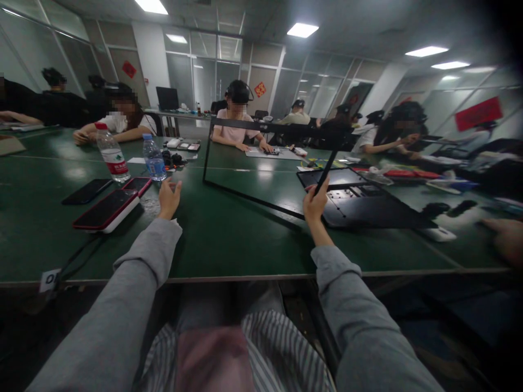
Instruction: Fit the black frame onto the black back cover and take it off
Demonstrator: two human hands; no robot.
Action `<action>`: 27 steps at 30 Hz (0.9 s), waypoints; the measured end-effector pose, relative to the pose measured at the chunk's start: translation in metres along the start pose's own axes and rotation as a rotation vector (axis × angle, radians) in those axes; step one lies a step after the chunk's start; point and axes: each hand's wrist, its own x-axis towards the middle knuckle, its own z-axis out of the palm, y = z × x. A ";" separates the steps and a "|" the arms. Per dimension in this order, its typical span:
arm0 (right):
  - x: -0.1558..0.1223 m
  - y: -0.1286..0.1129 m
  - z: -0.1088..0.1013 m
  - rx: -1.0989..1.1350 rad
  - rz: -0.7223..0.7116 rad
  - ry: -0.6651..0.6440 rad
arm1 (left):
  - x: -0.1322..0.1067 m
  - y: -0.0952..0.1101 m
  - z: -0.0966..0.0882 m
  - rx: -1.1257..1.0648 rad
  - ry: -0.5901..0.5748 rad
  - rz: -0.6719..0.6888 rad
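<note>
My right hand [315, 204] is closed around the side bar of a thin black rectangular screen bezel [253, 199]. The bezel stands tilted above the table, and the room shows through its opening. Just behind and right of that hand lies a flat black device casing [368, 209] with cut-outs and a shiny inner part. My left hand [169, 197] is raised over the table with thumb and fingers apart, holding nothing visible. Close to it are a blue-capped water bottle [154, 159] and a red-edged phone [138, 185].
Left on the green table [245, 256] are a red-capped bottle [112, 153], a black phone [86, 191] and a red-rimmed device on a white base [106, 211]. A person [235, 122] sits opposite at a white mat. Another person's blurred hand [504, 237] is at the right edge.
</note>
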 end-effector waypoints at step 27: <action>-0.009 0.022 0.022 0.597 0.621 -0.631 | -0.014 0.037 -0.016 -0.039 -0.221 -0.396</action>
